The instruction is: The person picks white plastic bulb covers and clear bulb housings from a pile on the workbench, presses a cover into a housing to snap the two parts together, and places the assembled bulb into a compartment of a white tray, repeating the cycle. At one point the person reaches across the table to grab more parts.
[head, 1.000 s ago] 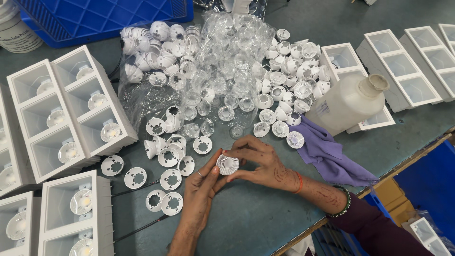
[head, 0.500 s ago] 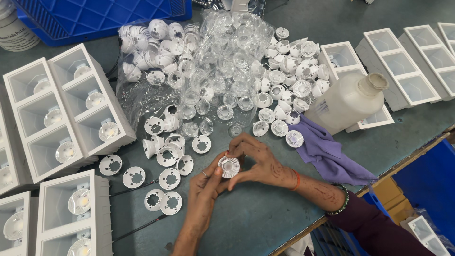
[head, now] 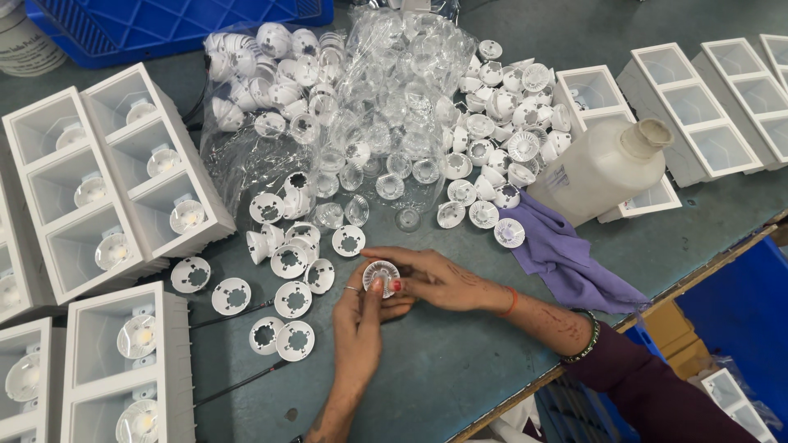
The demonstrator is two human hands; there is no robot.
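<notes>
Both hands meet over the green table near its front edge, pinching one small round white reflector cup [head: 380,274] with a clear ribbed lens face. My left hand [head: 361,316] comes up from below, its thumb pressing the cup's lower rim. My right hand [head: 435,279] reaches in from the right, with its fingers wrapped over the top and side of the cup. Loose white reflector discs [head: 293,299] lie flat just to the left of the hands. A clear plastic bag [head: 386,115] heaped with clear lenses and white cups lies behind them.
White square lamp housings [head: 123,180] stand in rows at the left, more housings [head: 706,107] at the back right. A white plastic bottle [head: 599,168] lies on a purple cloth [head: 566,254] to the right. A blue crate [head: 172,20] sits at the back left. The table edge runs diagonally at the lower right.
The hands have stayed in place. The cup has been turned a little between the fingers, and the right fingers have closed more over its top.
</notes>
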